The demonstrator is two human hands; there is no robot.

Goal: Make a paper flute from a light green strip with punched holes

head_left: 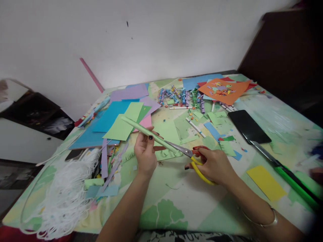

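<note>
My left hand (pixel 147 153) is closed on a long, narrow strip of light green paper (pixel 137 126), which slants down toward the right. My right hand (pixel 214 164) grips a pair of scissors (pixel 199 171) by the yellow and red handles. The scissor blades lie along the lower right end of the strip; whether they are cutting through it I cannot tell. Beneath the strip, a light green sheet (pixel 168 131) lies on the table, along with a fringed green paper piece (pixel 166 154).
Coloured paper sheets (pixel 113 111) are stacked at the left, above a heap of white cord (pixel 65 195). Curled paper rolls (pixel 184 97) and an orange sheet (pixel 222 90) lie at the back. On the right are a black phone (pixel 248 126), a green-handled knife (pixel 290 178) and a yellow card (pixel 266 182).
</note>
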